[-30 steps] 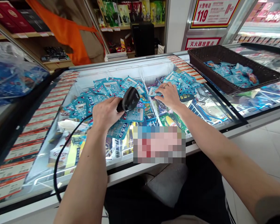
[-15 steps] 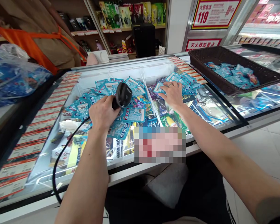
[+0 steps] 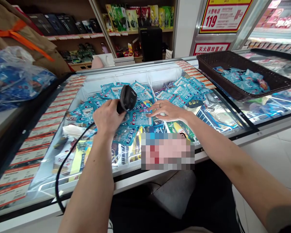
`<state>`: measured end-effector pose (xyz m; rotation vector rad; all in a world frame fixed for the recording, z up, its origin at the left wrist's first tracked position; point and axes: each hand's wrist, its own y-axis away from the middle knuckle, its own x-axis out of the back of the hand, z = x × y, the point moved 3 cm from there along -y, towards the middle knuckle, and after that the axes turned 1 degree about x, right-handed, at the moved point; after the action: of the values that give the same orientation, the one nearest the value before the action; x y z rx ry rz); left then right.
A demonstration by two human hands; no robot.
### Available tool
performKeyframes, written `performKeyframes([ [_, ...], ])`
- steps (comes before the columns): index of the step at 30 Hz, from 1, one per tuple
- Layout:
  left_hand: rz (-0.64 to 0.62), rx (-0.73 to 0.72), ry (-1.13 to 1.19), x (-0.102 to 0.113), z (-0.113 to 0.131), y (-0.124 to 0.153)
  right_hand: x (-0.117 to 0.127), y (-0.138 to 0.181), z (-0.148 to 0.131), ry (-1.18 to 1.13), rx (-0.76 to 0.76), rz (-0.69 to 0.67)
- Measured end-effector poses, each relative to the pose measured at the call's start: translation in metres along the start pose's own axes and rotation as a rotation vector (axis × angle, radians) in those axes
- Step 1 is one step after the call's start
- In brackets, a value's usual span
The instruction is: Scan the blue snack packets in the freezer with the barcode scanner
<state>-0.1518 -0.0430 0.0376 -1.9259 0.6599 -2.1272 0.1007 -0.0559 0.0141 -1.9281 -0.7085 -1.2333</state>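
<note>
My left hand (image 3: 108, 117) is wrapped around the handle of a black barcode scanner (image 3: 128, 98), whose head tilts over a spread of blue snack packets. Its black cable (image 3: 60, 168) runs down beside my forearm. My right hand (image 3: 169, 111), with a ring on one finger, has its fingers stretched out and apart. Those fingertips reach the right edge of a blue packet (image 3: 141, 118) lying label side up under the scanner; whether they touch it I cannot tell. Beyond the right hand lies a second pile of blue packets (image 3: 188, 89) on the glass.
The glass-topped freezer (image 3: 126, 176) holds other packaged goods below. A dark woven basket (image 3: 244, 94) with blue packets stands at the right. On the left are a clear bag of blue packets (image 3: 16, 77) and a person in an orange-trimmed apron (image 3: 19, 32). Something blurred (image 3: 168, 150) covers the front edge.
My right hand has left the right-hand pile and moved left toward the packet under the scanner. The left hand keeps the scanner in place. The person at the left has shifted further left.
</note>
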Motion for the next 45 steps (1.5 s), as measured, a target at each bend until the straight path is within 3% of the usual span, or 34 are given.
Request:
performKeyframes([
  [11,-0.02,-0.005,-0.031,-0.001,0.002,0.0,0.008,0.01,0.027,0.18,-0.315,0.289],
  [16,-0.021,-0.006,-0.029,-0.001,0.002,-0.001,0.004,0.003,0.018,0.075,-0.265,0.223],
  [21,0.001,-0.021,-0.037,0.001,0.004,0.0,0.003,-0.002,0.02,-0.001,-0.414,0.235],
  [26,0.0,-0.028,-0.032,0.002,0.006,0.001,0.005,0.005,0.036,-0.155,-0.563,0.372],
  [35,-0.016,-0.043,-0.034,0.001,0.006,0.0,0.011,0.015,0.058,-0.395,-0.681,0.656],
  [45,0.009,-0.088,-0.014,0.002,0.01,0.001,0.011,0.018,0.058,-0.605,-0.687,0.742],
])
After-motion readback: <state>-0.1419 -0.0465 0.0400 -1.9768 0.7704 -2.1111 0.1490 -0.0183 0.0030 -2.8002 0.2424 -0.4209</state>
